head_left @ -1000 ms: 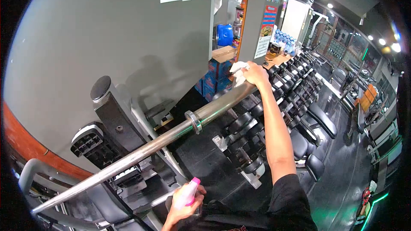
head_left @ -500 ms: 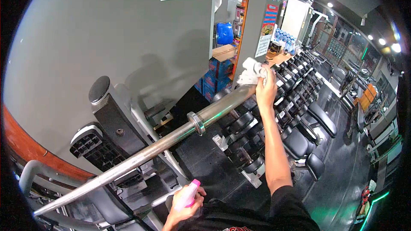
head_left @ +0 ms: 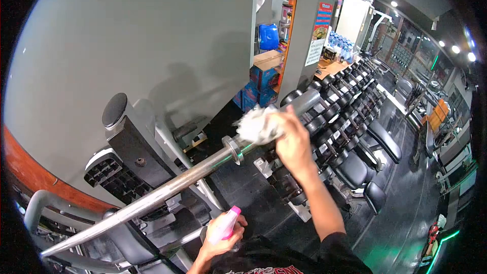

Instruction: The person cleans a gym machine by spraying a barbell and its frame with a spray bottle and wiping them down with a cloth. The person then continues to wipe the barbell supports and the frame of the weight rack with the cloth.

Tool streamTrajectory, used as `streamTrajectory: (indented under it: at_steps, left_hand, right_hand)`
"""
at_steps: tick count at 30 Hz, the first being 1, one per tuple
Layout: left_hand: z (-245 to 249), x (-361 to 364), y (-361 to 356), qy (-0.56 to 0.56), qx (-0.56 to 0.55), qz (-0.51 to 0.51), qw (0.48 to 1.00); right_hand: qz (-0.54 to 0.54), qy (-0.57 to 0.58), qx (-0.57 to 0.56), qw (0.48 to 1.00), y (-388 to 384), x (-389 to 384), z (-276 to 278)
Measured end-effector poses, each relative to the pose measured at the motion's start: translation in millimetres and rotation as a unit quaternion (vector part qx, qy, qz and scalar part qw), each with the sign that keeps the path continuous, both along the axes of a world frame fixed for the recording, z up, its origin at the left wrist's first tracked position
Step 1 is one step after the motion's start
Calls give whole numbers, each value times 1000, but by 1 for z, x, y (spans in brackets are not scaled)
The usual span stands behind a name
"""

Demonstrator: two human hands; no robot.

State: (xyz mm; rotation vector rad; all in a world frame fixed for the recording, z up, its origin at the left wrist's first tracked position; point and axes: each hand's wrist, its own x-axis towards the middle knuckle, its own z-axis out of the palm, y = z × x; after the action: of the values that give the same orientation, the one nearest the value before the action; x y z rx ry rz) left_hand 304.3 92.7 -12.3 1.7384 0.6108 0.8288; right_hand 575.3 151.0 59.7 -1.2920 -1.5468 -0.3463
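Note:
A long metal barbell [head_left: 167, 186] crosses the view from lower left to upper right, with a raised collar [head_left: 233, 150] partway along it. On the thick sleeve just beyond that collar, my right hand [head_left: 293, 139] presses a white cloth [head_left: 257, 124], blurred by motion. The cloth hides the stretch of bar beneath it. Low in front of my body, my left hand [head_left: 223, 236] is wrapped round a bottle with a pink top [head_left: 225, 225], held upright and slightly tilted, below the bar and apart from it.
A rack of dumbbells [head_left: 329, 116] runs away to the right, with black padded benches [head_left: 352, 169] beside it. A black upright pad [head_left: 115, 110] of a machine stands left. Blue boxes [head_left: 264, 80] and a shelf lie beyond the grey wall [head_left: 137, 35].
My right hand has slid the cloth from the bar's far end back toward the collar, down and left. My left hand with the bottle has barely moved.

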Motion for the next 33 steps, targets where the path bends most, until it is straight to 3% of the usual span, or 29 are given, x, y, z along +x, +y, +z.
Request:
streamTrajectory:
  at_steps: [3, 4, 6, 10, 12, 14, 16, 17, 18, 21, 24, 26, 30, 33]
  left_hand:
    - [-7, -5, 2, -4, -10, -2, 1000]
    - [-9, -5, 4, -12, -19, 0, 1000]
    - [-5, -6, 3, -9, -9, 8, 1000]
    - [0, -12, 2, 4, 9, 24, 1000]
    - [-5, -15, 3, -2, 1, 26, 1000]
    - [-9, -17, 2, -5, -5, 25, 1000]
    - [-10, -19, 2, -23, -8, 21, 999]
    - [-10, -20, 0, -23, -9, 21, 999]
    - [-9, -21, -1, -7, -15, 25, 1000]
    - [-11, -21, -3, -5, -34, 31, 999]
    - [-11, -22, -6, -14, -32, 28, 999]
    - [-13, -21, -5, -16, -14, 22, 1000]
    - [-20, -19, -4, 12, 55, 2, 998]
    - [-16, -14, -7, 4, 32, 10, 999]
  right_hand:
    - [-77, 6, -15, 997, 7, 49, 15]
    - [-124, -39, -22, 991, 9, 66, 18]
    - [-146, 8, -27, 989, 8, 88, 24]
    - [-105, 178, 143, 968, 2, 84, 21]
    - [-133, 184, 206, 952, 3, 75, 14]
    - [-184, 65, 159, 968, -4, 65, 21]
    - [-177, -23, 37, 983, -1, 66, 21]
    - [-90, -38, -52, 994, 8, 75, 10]
    - [-87, 23, -55, 994, 14, 62, 10]
    - [-171, -83, -67, 980, 11, 65, 11]
    - [-149, -60, -81, 984, 6, 59, 13]
    - [-40, 90, -130, 987, 7, 30, 13]
    - [65, -56, -54, 995, 3, -50, 10]
    - [77, -57, -54, 994, -2, -49, 14]
